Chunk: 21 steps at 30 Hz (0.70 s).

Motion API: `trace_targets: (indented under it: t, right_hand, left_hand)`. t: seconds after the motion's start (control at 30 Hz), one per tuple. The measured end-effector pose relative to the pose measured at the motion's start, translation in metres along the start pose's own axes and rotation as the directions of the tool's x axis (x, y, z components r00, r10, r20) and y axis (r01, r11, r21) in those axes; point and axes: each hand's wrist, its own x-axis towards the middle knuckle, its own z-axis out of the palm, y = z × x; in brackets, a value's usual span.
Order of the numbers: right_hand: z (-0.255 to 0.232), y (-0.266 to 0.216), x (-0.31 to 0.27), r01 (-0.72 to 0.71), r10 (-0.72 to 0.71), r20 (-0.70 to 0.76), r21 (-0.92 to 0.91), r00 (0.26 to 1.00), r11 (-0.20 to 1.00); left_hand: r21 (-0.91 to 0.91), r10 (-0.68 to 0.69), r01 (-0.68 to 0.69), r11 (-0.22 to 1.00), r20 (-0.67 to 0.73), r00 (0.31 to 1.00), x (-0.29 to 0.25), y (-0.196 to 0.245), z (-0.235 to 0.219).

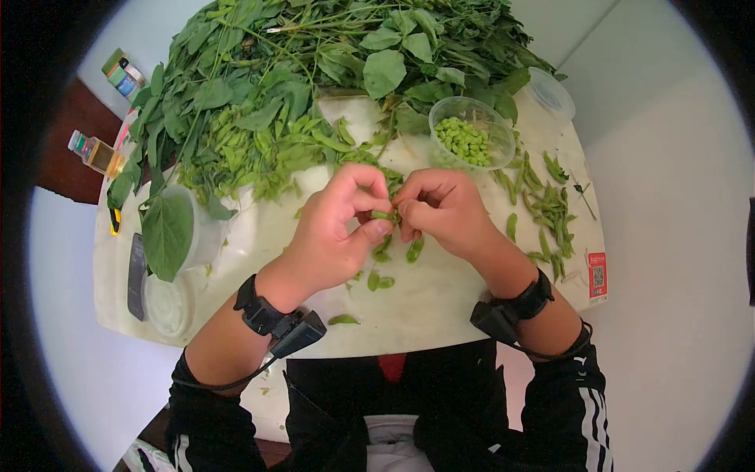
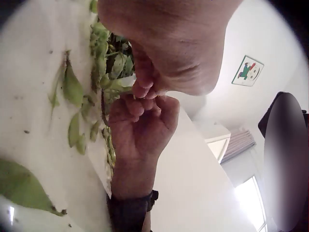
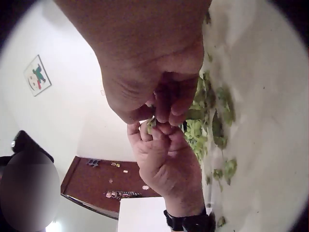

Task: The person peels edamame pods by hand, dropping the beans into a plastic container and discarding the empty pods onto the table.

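Observation:
Both hands meet above the middle of the table. My left hand pinches a green pod between thumb and fingers. The fingertips of my right hand close on the pod's right end. In the right wrist view a bit of the pod shows between the fingertips; in the left wrist view the fingers hide it. Several loose pods lie on the table under and near the hands. Behind the right hand stands a clear round bowl holding shelled green beans.
A large heap of leafy stalks covers the back. More pods lie at the right, beside a red QR card. At the left are a clear tub, a round lid, a dark phone-like slab and a bottle.

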Motion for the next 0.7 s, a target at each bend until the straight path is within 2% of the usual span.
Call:
trace_targets:
  t: [0.13, 0.2, 0.23, 0.3, 0.33, 0.4, 0.5, 0.7]
  right_hand:
    - [0.0001, -0.0006, 0.0026, -0.026, 0.027, -0.018, 0.068, 0.999, 0.997]
    - [0.0021, -0.0028, 0.0021, -0.020, 0.040, -0.097, 0.196, 0.994, 0.980]
    - [0.0023, -0.0042, 0.0018, -0.022, 0.041, -0.095, 0.196, 0.995, 0.980]
    - [0.0017, -0.0066, 0.0014, -0.025, 0.059, -0.085, 0.363, 0.995, 0.932]
    - [0.0014, -0.0068, 0.0020, -0.025, 0.060, -0.084, 0.362, 0.995, 0.932]
    - [0.0007, -0.0067, 0.0033, -0.015, 0.028, -0.032, 0.360, 0.999, 0.933]
    - [0.0016, -0.0045, 0.0045, -0.012, 0.026, -0.044, 0.301, 0.999, 0.954]
    - [0.0028, -0.0025, 0.0064, -0.025, 0.031, -0.033, 0.158, 0.999, 0.987]
  left_hand:
    - [-0.001, 0.065, -0.065, 0.998, -0.026, 0.998, 0.0016, -0.0008, -0.0013]
    - [-0.088, 0.080, -0.085, 0.992, -0.060, 0.995, 0.0020, -0.0016, -0.0035]
    - [-0.088, 0.080, -0.085, 0.993, -0.062, 0.995, 0.0019, -0.0012, -0.0043]
    - [-0.050, 0.087, -0.090, 0.995, -0.066, 0.994, 0.0029, 0.0013, -0.0056]
    - [-0.050, 0.087, -0.090, 0.995, -0.067, 0.994, 0.0044, 0.0020, -0.0057]
    - [0.068, 0.011, -0.008, 0.998, -0.043, 0.999, 0.0080, 0.0025, -0.0053]
    - [0.009, -0.060, 0.060, 0.998, -0.021, 0.998, 0.0088, -0.0019, -0.0072]
    - [0.079, -0.065, 0.067, 0.995, -0.037, 0.997, 0.0086, 0.0062, -0.0005]
